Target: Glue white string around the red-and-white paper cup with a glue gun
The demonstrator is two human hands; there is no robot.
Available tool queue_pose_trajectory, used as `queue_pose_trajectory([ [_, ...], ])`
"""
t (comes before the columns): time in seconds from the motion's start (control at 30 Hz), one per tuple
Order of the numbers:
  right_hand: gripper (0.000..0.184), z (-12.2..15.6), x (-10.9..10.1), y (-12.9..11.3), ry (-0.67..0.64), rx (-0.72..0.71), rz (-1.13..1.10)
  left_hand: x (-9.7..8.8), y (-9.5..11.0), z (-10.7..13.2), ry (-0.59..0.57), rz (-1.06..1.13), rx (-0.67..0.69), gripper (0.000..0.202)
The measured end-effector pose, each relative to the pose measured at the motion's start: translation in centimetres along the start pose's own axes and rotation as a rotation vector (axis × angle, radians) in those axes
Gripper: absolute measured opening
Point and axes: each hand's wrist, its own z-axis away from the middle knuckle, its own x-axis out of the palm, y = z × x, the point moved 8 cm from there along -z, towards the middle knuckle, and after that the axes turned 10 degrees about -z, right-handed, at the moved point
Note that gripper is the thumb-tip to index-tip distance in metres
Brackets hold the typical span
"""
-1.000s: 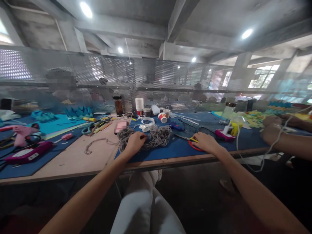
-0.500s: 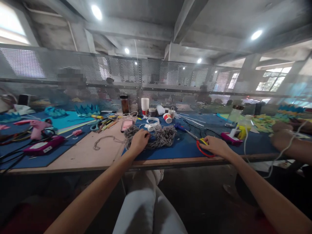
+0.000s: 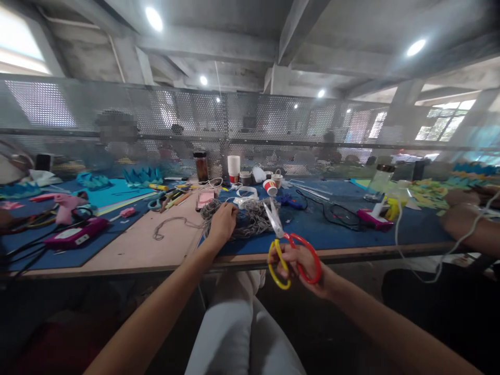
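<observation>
A tangled bundle of grey yarn (image 3: 258,219) lies on the blue mat near the table's front edge. My left hand (image 3: 223,224) rests at its left part with the fingers pinched together on some strands; the fingertips are partly hidden. In my right hand (image 3: 302,260) is a pair of scissors (image 3: 276,223) with one yellow and one red handle loop. The scissors are raised in front of the table edge, their blades a little apart and pointing up and left towards the yarn. A loose grey strand (image 3: 175,221) trails off to the left.
Behind the yarn stand paper cups (image 3: 233,169), a tipped cup (image 3: 270,187) and a dark bottle (image 3: 200,166). A pink glue gun (image 3: 67,207) and a purple power strip (image 3: 78,233) lie left. Another purple socket (image 3: 375,220) and a co-worker's arm (image 3: 466,223) are right.
My right hand has lifted the scissors off the mat and brought them left, turning the blades upward, close to the yarn. My left hand has stayed at the yarn.
</observation>
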Motion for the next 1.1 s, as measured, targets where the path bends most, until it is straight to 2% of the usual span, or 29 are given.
queue_pose_trajectory([
  [0.13, 0.029, -1.9, 1.8, 2.4, -0.058, 0.149, -0.136, 0.2, -0.4, -0.3, -0.011, 0.133, -0.036, 0.017],
  [0.27, 0.025, -3.7, 1.7, 3.3, -0.026, 0.290, -0.211, 0.4, -0.3, -0.3, -0.043, 0.259, -0.056, 0.018],
  [0.43, 0.022, -5.1, 1.8, 3.5, -0.044, 0.368, -0.234, 0.3, -0.1, -0.1, -0.051, 0.345, -0.075, 0.016],
  [0.73, 0.024, -6.6, 2.6, 2.8, -0.015, 0.383, -0.264, 0.0, 0.1, -0.1, -0.037, 0.458, -0.070, 0.017],
  [1.1, 0.018, -8.2, 1.8, 2.6, 0.046, 0.320, -0.229, 1.4, -0.1, -0.4, -0.092, 0.624, -0.064, 0.020],
])
